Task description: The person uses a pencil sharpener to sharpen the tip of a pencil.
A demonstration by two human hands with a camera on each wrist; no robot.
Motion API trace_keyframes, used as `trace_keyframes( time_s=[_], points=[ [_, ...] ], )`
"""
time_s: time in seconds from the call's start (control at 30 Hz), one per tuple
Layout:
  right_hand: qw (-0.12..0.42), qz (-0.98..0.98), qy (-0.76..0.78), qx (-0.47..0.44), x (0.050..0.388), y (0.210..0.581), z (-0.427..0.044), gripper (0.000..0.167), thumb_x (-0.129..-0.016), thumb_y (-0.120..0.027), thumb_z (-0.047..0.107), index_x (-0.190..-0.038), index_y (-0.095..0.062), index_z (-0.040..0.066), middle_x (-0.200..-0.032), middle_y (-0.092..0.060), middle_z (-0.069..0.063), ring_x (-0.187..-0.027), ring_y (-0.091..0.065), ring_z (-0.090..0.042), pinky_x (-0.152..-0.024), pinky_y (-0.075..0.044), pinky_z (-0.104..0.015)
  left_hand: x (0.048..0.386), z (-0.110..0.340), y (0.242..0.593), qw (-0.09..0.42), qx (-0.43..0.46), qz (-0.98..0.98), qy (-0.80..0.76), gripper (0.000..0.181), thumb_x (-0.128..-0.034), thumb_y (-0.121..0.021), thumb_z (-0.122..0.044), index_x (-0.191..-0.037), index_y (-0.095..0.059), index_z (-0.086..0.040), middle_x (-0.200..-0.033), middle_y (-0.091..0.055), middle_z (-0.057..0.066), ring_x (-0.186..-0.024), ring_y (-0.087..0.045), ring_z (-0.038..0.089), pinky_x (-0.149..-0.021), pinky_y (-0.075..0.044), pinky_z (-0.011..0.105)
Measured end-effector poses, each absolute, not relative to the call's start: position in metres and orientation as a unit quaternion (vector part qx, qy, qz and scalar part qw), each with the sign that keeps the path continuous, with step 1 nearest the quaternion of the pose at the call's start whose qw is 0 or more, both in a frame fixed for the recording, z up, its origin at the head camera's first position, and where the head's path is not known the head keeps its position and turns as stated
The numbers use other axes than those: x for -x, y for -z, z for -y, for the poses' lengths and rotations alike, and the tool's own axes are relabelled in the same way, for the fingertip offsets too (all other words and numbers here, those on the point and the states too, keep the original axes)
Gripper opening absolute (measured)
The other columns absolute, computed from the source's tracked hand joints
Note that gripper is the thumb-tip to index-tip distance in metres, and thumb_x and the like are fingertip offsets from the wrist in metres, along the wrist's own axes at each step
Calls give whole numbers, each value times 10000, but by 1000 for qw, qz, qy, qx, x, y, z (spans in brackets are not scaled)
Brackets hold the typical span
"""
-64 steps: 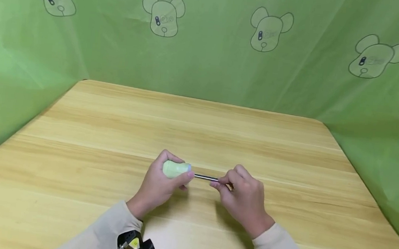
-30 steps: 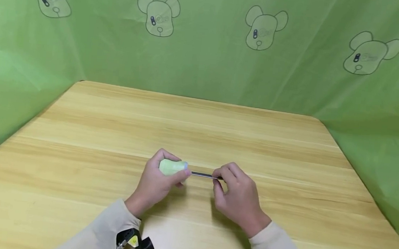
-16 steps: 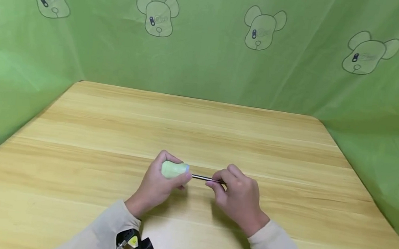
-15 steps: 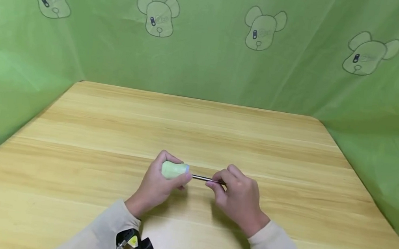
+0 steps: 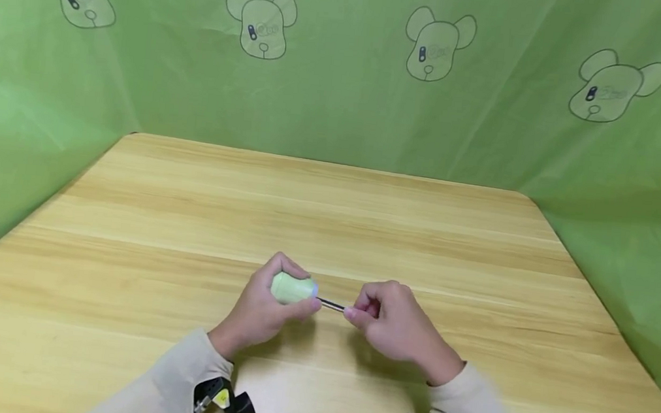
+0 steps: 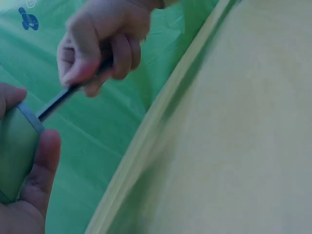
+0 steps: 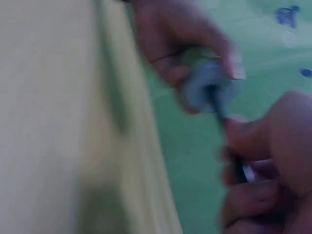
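Observation:
My left hand (image 5: 259, 308) grips a rounded pale green pencil sharpener (image 5: 292, 288) with a blue-grey end face, held above the table. A dark, shiny pencil (image 5: 331, 305) runs into the hole in that face; its tip is hidden inside. On the right, my right hand (image 5: 397, 320) pinches the pencil between thumb and curled fingers, a short way from the sharpener. In the left wrist view the dark pencil (image 6: 56, 105) slants up into the right hand's fingers. The right wrist view is blurred, but the sharpener's round end (image 7: 204, 87) faces the camera.
Under both hands lies a wide light wooden table (image 5: 317, 218). Green sheeting (image 5: 339, 102) with printed bear heads hangs behind the table and along its sides. Black wrist cameras (image 5: 242, 412) are strapped at both sleeves.
My right hand has turned about the pencil, its wrist swinging out to the right and its knuckles rolling over. The sharpener has dipped slightly and shifted a little right in the left hand's grip.

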State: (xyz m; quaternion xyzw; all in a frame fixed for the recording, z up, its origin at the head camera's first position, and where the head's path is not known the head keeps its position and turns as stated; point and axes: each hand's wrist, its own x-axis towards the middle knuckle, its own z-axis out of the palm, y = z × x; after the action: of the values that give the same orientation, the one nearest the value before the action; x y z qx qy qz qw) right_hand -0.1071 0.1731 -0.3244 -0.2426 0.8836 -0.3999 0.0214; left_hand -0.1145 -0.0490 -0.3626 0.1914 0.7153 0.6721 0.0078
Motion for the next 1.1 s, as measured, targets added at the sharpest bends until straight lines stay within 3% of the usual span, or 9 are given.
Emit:
trace_keyframes(
  time_s=[0.1, 0.17, 0.3, 0.37, 0.5, 0.7, 0.9, 0.97, 1.1],
  points=[
    [68, -890, 394, 220, 105, 320, -175, 253, -923, -628, 76, -671, -613, 54, -564, -466, 45, -490, -396, -71, -430, -332, -207, 115, 48, 362, -5, -206, -723, -659, 351, -787, -771, -79, -1018, -513, -23, -1066, -574, 171, -769, -593, 243, -585, -552, 310],
    [2, -911, 347, 225, 104, 324, -172, 230, -914, -659, 121, -690, -669, 71, -583, -493, 62, -493, -404, -59, -423, -332, -207, 115, 48, 363, -19, -199, -727, -657, 348, -784, -777, -82, -1021, -527, -28, -1061, -579, 167, -769, -595, 241, -583, -550, 307],
    [-217, -923, 225, 224, 104, 334, -166, 88, -804, -806, 200, -785, -762, 127, -703, -600, 49, -520, -472, -57, -444, -375, -227, 117, 46, 363, -36, -159, -730, -664, 356, -795, -783, -105, -1046, -544, -28, -1011, -583, 172, -754, -603, 230, -582, -555, 317],
    [-281, -910, 202, 230, 105, 339, -164, 200, -729, -864, 226, -855, -762, 109, -783, -615, 3, -535, -479, -73, -454, -391, -226, 117, 44, 363, -35, -141, -719, -679, 365, -802, -782, -98, -1059, -535, -15, -1000, -581, 185, -738, -620, 238, -593, -568, 336],
    [-330, -880, 211, 269, 109, 344, -162, 346, -615, -923, 159, -858, -693, 68, -800, -578, -27, -561, -507, -106, -458, -431, -216, 118, 43, 362, -26, -120, -688, -715, 374, -811, -769, -51, -1067, -505, 13, -989, -587, 203, -687, -651, 288, -609, -583, 354],
    [-406, -829, 217, 317, 113, 349, -163, 310, -541, -931, 24, -684, -657, 42, -647, -517, 1, -471, -490, -70, -398, -385, -149, 116, 44, 360, -8, -108, -679, -726, 374, -820, -760, -44, -1066, -484, 18, -975, -594, 203, -716, -650, 382, -623, -585, 349],
    [-350, -835, 267, 330, 112, 353, -161, 299, -567, -916, 7, -647, -636, 74, -619, -483, 48, -498, -412, -12, -412, -343, -113, 114, 48, 359, 6, -113, -695, -710, 370, -816, -757, -64, -1061, -490, 9, -967, -577, 214, -696, -640, 298, -621, -584, 368],
    [-280, -849, 312, 322, 110, 352, -162, 304, -610, -893, -13, -632, -611, 99, -626, -500, 65, -519, -420, -4, -423, -366, -127, 114, 50, 358, 6, -127, -705, -697, 368, -806, -762, -70, -1054, -500, 5, -959, -583, 210, -691, -640, 270, -611, -582, 364],
    [-55, -860, 421, 282, 107, 339, -167, 291, -771, -778, -32, -624, -567, 105, -639, -567, 47, -539, -463, -45, -454, -409, -190, 115, 53, 359, 4, -176, -722, -669, 360, -798, -771, -80, -1037, -514, 2, -969, -592, 185, -698, -627, 237, -574, -566, 327]
  ],
)
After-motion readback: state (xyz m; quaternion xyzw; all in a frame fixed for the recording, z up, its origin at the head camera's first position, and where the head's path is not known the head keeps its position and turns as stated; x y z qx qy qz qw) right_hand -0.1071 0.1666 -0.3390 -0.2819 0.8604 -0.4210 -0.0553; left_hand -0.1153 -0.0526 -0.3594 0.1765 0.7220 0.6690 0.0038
